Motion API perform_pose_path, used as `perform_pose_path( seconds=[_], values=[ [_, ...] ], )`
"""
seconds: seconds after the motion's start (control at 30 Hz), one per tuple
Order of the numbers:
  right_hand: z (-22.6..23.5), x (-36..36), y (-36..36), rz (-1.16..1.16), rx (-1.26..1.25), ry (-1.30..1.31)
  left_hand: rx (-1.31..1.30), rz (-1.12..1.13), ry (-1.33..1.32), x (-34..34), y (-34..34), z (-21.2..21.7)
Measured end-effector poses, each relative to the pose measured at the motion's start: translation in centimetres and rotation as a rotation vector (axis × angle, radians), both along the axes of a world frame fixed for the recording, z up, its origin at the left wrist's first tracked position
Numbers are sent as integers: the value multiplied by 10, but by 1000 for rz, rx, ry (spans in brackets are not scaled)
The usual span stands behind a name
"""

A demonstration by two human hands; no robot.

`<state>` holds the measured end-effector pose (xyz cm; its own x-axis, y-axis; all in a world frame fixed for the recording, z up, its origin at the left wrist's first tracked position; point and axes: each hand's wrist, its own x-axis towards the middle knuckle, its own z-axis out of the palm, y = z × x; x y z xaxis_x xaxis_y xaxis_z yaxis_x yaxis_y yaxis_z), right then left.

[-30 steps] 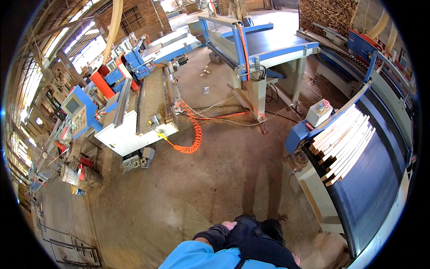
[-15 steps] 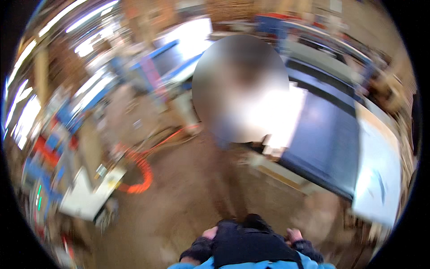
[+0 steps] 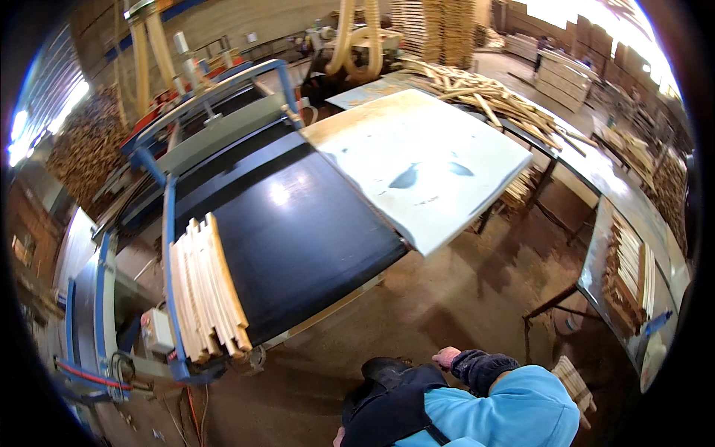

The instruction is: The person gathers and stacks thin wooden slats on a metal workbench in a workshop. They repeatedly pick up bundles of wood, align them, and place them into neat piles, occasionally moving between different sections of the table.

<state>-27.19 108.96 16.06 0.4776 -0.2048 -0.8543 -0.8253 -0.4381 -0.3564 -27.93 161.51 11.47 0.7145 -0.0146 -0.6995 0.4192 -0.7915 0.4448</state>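
My right hand (image 3: 447, 358) hangs low in front of my blue sleeve and dark cuff, its fingers curled in and nothing visible in them. Only a sliver of my left hand (image 3: 339, 437) shows at the lower edge, beside my dark apron; its fingers are hidden. Neither hand touches the work surfaces. Ahead, to the left, a bundle of long wooden strips (image 3: 205, 290) lies side by side on a black conveyor belt (image 3: 298, 223). A pale, stained sheet-topped table (image 3: 424, 153) adjoins the belt on its right.
A blue-framed machine (image 3: 223, 134) spans the belt's far end. Loose wooden sticks (image 3: 491, 93) are heaped beyond the pale table. On the right, a metal table (image 3: 596, 276) carries more strips (image 3: 629, 261). A control box (image 3: 156, 330) sits by the belt's near left corner.
My view has swung right, bringing the belt to the left-centre and the right-hand tables into sight. The person ahead and the orange coiled hose have left the picture.
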Motion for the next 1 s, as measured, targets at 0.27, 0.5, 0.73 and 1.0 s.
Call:
perform_pose_path(
  seconds=[0.27,0.5,0.73,1.0],
  values=[
    [7,-41,-44,10,-110,-164,2,-193,23,63,-53,7],
    [9,-47,-58,-160,-29,-244,10,-334,18,109,-105,1],
    [-20,-89,-71,-174,-89,-214,5,-352,-31,139,-135,5],
    [-112,-135,-87,25,-126,-274,-21,-300,-73,142,-154,14]
  ],
)
